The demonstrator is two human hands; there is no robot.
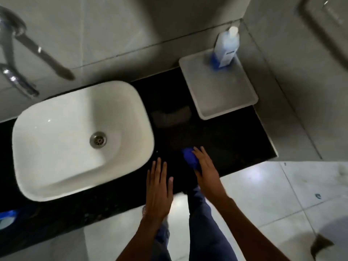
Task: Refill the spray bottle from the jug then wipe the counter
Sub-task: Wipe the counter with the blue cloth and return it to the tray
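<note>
Black polished stone counter: crumpled blue cloth is pressed down by right hand, fingers extended. Left hand is held flat, fingers straight, beside white rectangular ceramic basin.

Dark counter lies open between sink and tray; bottle seemingly occupies tray's far corner.

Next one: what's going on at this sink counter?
A person appears to be wiping the black counter beside the white sink. Their right hand presses a blue cloth on it near the front edge, fingers straight. The left hand is open alongside, holding nothing. A bottle with blue liquid stands on the white tray in the back corner.
</note>
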